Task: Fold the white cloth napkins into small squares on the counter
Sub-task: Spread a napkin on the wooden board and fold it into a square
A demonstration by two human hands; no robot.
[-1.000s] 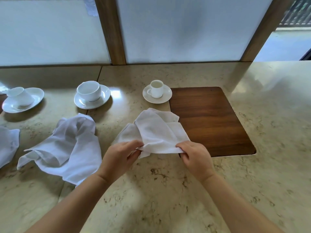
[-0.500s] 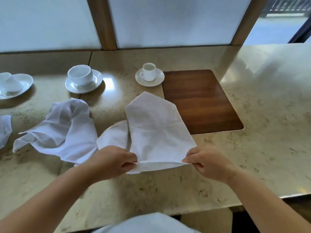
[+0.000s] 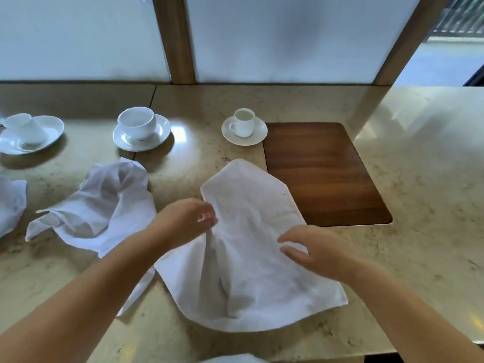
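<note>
The left hand pinches the napkin on the counter. The right hand lies on it, fingers loose and spread.

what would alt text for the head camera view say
A person's left hand pinches a spread, unfolded white napkin on a marble counter while the right hand rests open on it. A crumpled napkin lies to the left, three cups on saucers behind.
</note>
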